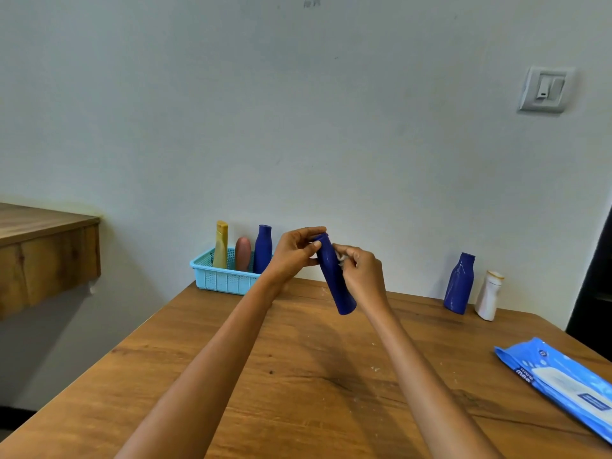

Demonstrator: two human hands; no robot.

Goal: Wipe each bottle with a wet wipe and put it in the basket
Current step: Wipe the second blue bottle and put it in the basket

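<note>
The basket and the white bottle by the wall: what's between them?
In the head view: both hands wiping a blue bottle, then another blue bottle standing.

The single head-worn camera looked forward and slightly down across the wooden table (298, 376). It faced the wall (298, 127), with the hands close.

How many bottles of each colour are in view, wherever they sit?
Dark blue plastic bottles: 3, one in the light blue mesh basket at, one held, one on the table
Yellow bottle: 1
Pink bottle: 1
White bottle: 1
Total: 6
</note>
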